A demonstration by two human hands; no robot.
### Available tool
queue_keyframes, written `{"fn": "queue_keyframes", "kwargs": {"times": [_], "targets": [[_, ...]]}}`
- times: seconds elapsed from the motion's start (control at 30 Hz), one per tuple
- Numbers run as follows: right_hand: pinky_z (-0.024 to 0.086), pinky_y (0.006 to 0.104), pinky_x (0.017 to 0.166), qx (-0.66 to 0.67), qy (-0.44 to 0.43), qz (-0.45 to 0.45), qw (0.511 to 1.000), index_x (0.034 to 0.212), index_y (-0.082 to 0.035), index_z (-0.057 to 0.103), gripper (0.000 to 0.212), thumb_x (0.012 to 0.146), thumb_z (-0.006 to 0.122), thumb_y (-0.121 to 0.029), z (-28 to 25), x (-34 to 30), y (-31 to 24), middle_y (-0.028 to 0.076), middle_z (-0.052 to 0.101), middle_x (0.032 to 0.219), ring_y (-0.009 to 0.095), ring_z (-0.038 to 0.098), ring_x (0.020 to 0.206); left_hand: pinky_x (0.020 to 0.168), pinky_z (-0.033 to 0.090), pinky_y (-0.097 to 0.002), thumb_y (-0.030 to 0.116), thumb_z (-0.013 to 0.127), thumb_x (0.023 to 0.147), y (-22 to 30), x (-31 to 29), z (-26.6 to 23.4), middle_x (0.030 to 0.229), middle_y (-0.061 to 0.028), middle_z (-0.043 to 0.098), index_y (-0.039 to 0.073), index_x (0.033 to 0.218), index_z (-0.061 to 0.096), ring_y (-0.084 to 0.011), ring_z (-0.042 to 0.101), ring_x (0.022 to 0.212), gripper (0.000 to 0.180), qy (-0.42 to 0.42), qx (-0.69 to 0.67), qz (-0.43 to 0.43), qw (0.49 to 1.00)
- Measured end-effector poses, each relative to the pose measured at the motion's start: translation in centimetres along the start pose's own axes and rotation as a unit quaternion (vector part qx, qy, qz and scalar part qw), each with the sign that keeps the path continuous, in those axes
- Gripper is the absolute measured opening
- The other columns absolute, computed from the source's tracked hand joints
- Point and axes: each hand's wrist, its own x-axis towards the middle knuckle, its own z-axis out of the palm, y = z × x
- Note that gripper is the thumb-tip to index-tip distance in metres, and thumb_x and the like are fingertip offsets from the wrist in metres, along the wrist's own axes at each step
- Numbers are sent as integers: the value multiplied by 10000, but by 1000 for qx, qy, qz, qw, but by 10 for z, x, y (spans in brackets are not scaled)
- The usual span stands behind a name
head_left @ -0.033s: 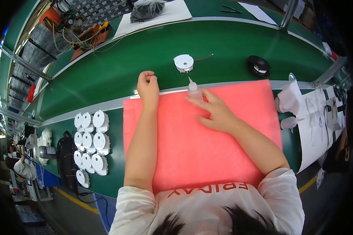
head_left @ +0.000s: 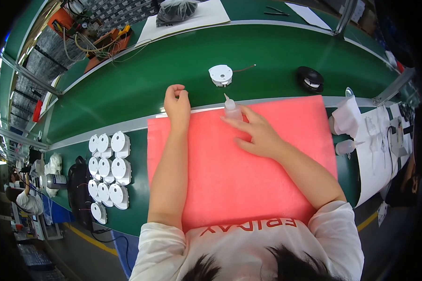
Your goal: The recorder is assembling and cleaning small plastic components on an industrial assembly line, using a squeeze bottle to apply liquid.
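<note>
My right hand grips a small translucent squeeze bottle with a thin pointed nozzle, at the far edge of a pink mat. Just beyond the nozzle, on a green surface, sits a round white plastic housing with a thin reddish wire trailing to its right; the nozzle does not touch it. To the left, my left hand rests at the green surface's near edge, its fingers curled loosely and nothing visible in them. It is apart from the housing.
Several similar white housings stand in rows left of the mat, beside a black bag. A black tape dispenser lies at the far right. Another squeeze bottle lies right of the mat. Metal frame posts flank the bench.
The white housing with its wire has shifted very slightly to the right. The bottle's nozzle tip has tilted a little to the left. My left hand has stayed put.
</note>
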Motion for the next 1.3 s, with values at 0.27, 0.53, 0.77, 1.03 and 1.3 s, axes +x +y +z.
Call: {"fn": "queue_keyframes", "kwargs": {"times": [0.27, 0.53, 0.77, 1.03, 1.3], "targets": [[409, 372, 856, -72, -34, 29, 996, 1248, -205, 468, 579, 698, 601, -81, -7, -2, -2, 170, 412, 1186, 322, 460, 1043, 611, 382, -215, 56, 461, 775, -3, 2, 5, 737, -38, 578, 7, 888, 565, -90, 490, 664, 161, -3, 10, 12, 1000], [409, 387, 877, -90, -44, -5, 995, 1182, -168, 525, 485, 705, 589, -108, -1, -9, 1, 177, 409, 1218, 325, 456, 1073, 577, 397, -231, 44, 513, 734, -21, 1, 0, 669, -24, 532, 18, 853, 572, -99, 470, 609, 135, -1, -46, 52, 998], [401, 377, 894, -103, -10, -9, 995, 1121, -151, 572, 424, 699, 599, -118, 3, -16, 8, 190, 426, 1213, 332, 462, 1082, 603, 400, -237, 67, 478, 755, -4, -5, 7, 683, -23, 533, 6, 863, 563, -105, 476, 639, 151, -26, -12, 36, 999], [440, 371, 841, -109, -215, 117, 963, 1144, -130, 555, 438, 733, 641, -257, -117, -32, -82, 134, 516, 1189, 290, 553, 989, 591, 425, -261, 73, 493, 734, -23, 9, 8, 667, -39, 540, 16, 851, 584, -124, 503, 618, 158, -7, 56, 133, 990], [429, 286, 833, -92, 310, 283, 903, 1108, -64, 574, 360, 768, 596, -181, -264, -143, -19, 76, 607, 1045, 164, 565, 928, 562, 410, -272, 90, 477, 750, -29, 6, 4, 678, -41, 535, 22, 821, 568, -133, 481, 583, 134, -4, 58, 135, 989]]}}
